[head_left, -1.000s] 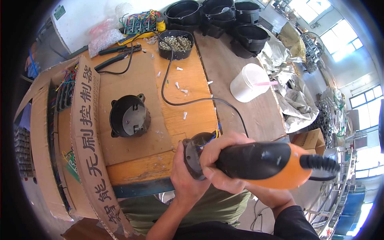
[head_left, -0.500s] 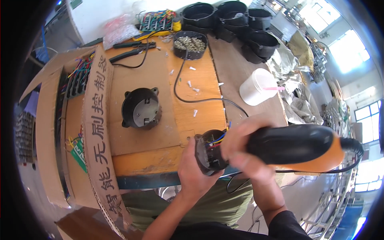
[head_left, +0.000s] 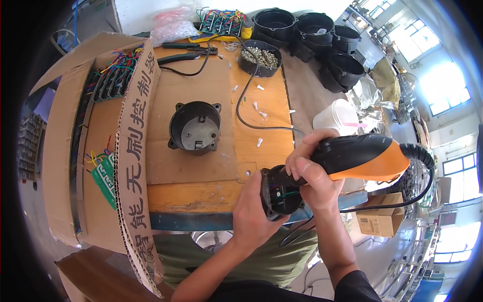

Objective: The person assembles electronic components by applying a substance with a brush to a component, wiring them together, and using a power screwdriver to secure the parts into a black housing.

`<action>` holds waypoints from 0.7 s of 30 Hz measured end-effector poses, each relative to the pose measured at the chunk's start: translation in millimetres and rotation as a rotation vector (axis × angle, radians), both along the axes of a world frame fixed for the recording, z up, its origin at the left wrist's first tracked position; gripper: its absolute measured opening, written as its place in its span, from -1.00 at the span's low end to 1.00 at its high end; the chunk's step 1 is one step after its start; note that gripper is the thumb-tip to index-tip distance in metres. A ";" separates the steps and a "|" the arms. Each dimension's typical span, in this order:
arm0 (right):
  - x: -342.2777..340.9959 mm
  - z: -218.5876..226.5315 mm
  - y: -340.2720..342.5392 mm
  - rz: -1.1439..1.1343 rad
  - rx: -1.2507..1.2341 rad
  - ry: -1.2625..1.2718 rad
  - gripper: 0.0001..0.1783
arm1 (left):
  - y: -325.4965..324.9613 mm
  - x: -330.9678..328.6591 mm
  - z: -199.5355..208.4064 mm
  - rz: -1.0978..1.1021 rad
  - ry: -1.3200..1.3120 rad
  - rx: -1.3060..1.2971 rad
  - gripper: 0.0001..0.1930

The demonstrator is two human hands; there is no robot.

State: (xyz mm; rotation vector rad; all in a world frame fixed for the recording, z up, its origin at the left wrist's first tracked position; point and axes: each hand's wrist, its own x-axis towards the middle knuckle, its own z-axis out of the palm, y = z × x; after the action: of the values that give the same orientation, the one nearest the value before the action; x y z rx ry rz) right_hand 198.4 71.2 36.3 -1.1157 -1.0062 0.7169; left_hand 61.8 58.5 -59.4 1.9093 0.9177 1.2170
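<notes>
1. A bright workshop with tall windows surrounds a worktop (head_left: 201, 197) of scuffed orange wood, partly covered by a flat sheet of matte brown cardboard (head_left: 163, 166).
2. To the left stands a corrugated cardboard box (head_left: 132, 171), its cut edge ragged; a flat green circuit board (head_left: 105, 177) with coloured wires lies inside.
3. Both hands are closed on things at the near edge of the worktop. The left hand (head_left: 254, 211) curls around the side of a round, hollow black housing (head_left: 287, 201), with wires visible inside.
4. The right hand (head_left: 319, 181) grips, thumb against fingers, the narrow front of a power tool (head_left: 359, 155), smooth black and glossy orange, with a ribbed cable sleeve. Its front end points into the held housing; whether the tip touches anything is hidden.
5. A second black housing (head_left: 201, 138), cup-shaped with small lugs around its rim, sits open side up on the cardboard sheet.
6. Beyond lie small white plastic caps (head_left: 259, 142), long-handled pliers (head_left: 181, 57) and a rounded black tray (head_left: 249, 66) of little pale pieces.
</notes>
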 end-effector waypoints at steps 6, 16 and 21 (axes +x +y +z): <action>-0.7 -4.3 2.5 0.024 0.026 0.083 -0.60 | -1.7 -1.9 3.8 -0.012 -0.023 -0.072 0.02; -9.3 -15.3 -7.5 0.053 -0.014 -0.070 -0.66 | -7.8 -5.0 -4.7 0.037 -0.013 0.038 0.06; -6.9 -7.7 -5.2 -0.032 -0.020 -0.012 -0.73 | -10.5 4.8 1.3 0.015 -0.037 -0.019 0.06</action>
State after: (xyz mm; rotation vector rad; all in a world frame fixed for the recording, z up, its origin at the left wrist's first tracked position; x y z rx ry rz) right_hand 191.5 66.1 28.6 -1.1521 -0.9919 0.6967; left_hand 66.6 48.0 -58.1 1.8621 0.9230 1.2442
